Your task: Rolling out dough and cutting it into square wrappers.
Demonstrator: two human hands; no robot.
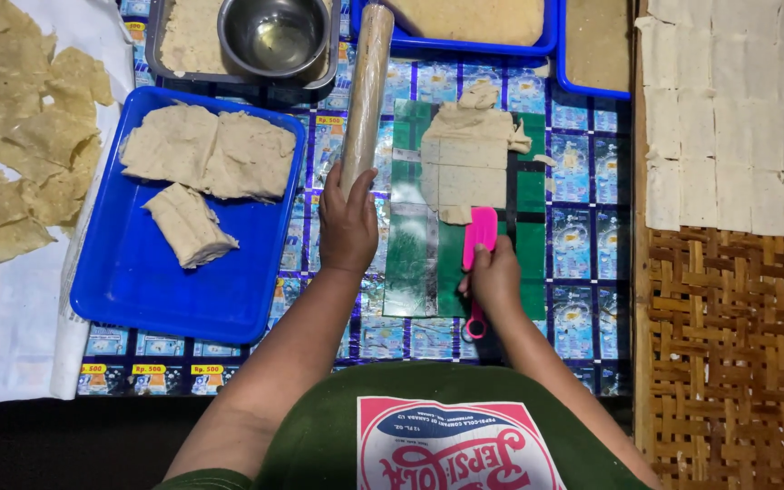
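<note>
My left hand [347, 227] grips the pin [366, 95], parked left of the dough [465, 159], while my right hand [494, 277] grips the pink cutter [479, 234] at the sheet's near edge.

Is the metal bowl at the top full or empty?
Nearly empty: the metal bowl shows its bare shiny bottom with only a thin yellowish film.

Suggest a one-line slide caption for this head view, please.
Left hand holds a rolling pin; right hand holds a pink scraper by flattened dough.
</note>
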